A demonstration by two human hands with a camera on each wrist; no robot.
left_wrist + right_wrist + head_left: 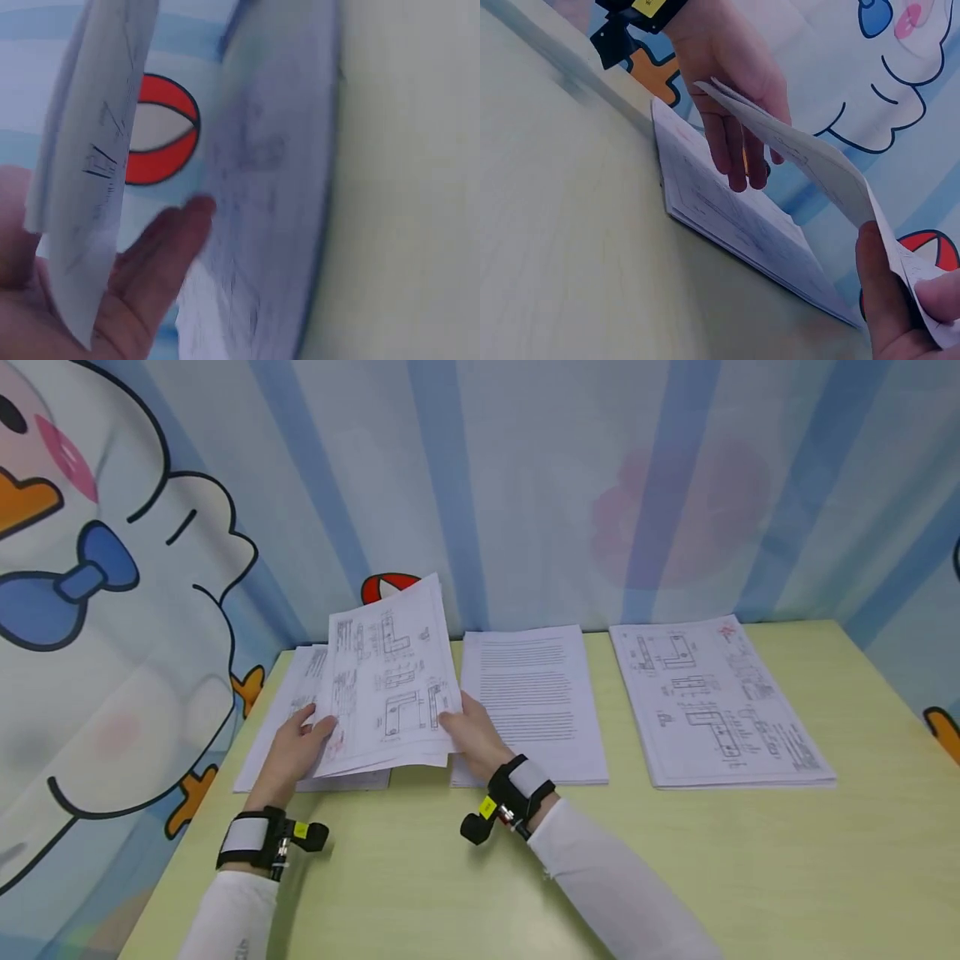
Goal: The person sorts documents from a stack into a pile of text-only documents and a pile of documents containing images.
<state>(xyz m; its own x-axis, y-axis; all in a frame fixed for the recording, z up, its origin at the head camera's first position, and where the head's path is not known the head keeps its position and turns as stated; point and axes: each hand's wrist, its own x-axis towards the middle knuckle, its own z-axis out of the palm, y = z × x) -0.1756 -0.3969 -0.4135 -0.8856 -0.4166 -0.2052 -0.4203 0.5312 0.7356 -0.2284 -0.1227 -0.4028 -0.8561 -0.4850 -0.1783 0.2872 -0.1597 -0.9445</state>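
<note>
My right hand (476, 735) pinches a few loose sheets of paper (390, 685) by their lower right edge, thumb in front and fingers behind. The sheets, printed with technical drawings, are lifted and tilted above the left paper stack (262, 752). My left hand (296, 747) is at their left edge, its thumb on the front side. In the right wrist view, the left hand's fingers (735, 161) extend fairly straight behind the sheets, spread away from them. The left wrist view shows the curved paper edge (90, 187) between thumb and fingers, with a gap before the fingers.
A stack of text pages (525, 693) lies in the middle of the pale yellow table (420, 877). Another stack of drawings (720, 710) is to the right. Behind the table hangs a striped cartoon backdrop (525, 485). Both wrists wear strapped cameras.
</note>
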